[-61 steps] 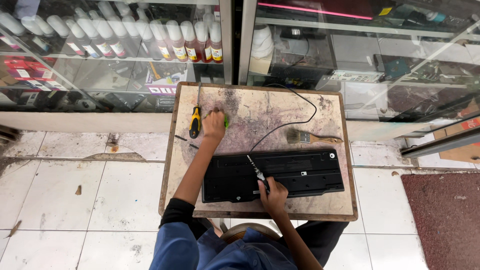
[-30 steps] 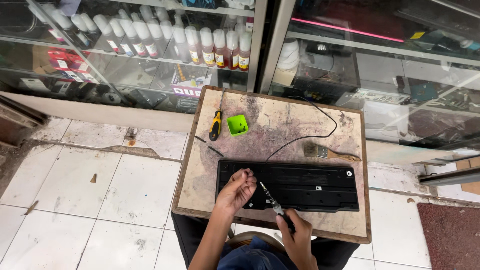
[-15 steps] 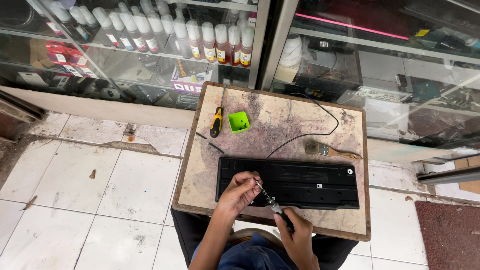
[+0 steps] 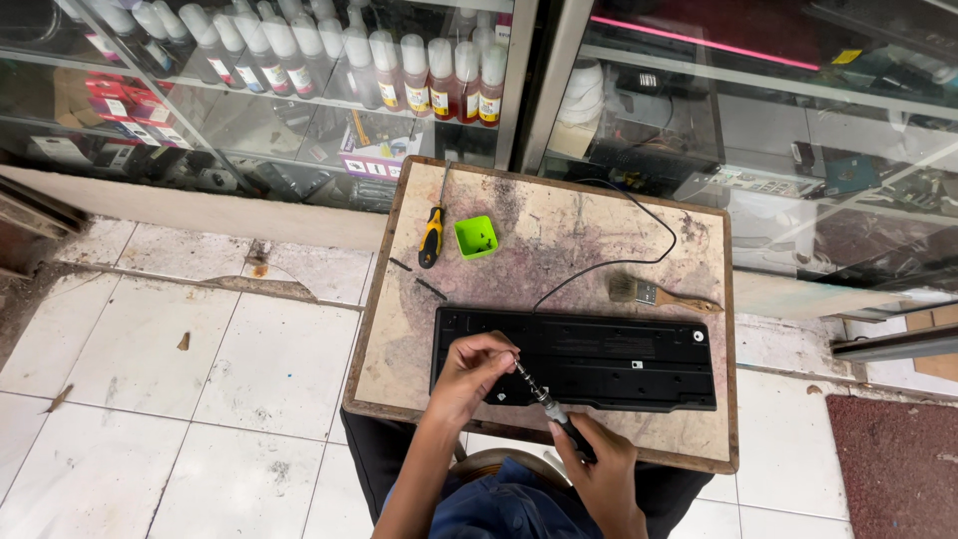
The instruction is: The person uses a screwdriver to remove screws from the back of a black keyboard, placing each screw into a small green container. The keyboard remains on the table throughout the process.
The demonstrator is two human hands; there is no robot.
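A black keyboard (image 4: pixel 609 357) lies face down on a small worn table (image 4: pixel 559 240), its cable (image 4: pixel 619 262) curling toward the back. My right hand (image 4: pixel 604 474) grips the handle of a slim screwdriver (image 4: pixel 542 401), whose tip points at the keyboard's near left part. My left hand (image 4: pixel 477 367) rests on the keyboard there, fingers pinched around the screwdriver's tip. Whether a screw sits between the fingers is too small to tell.
A small green tray (image 4: pixel 476 237) and a yellow-and-black screwdriver (image 4: pixel 431 236) lie at the table's back left. A paintbrush (image 4: pixel 659 293) lies at the right. Glass display cases with bottles (image 4: pixel 399 60) stand behind. Cracked white floor tiles (image 4: pixel 190 379) spread to the left.
My left hand left the green tray at the back and came down to the keyboard's near left. It now pinches the screwdriver's tip, which my right hand has brought closer.
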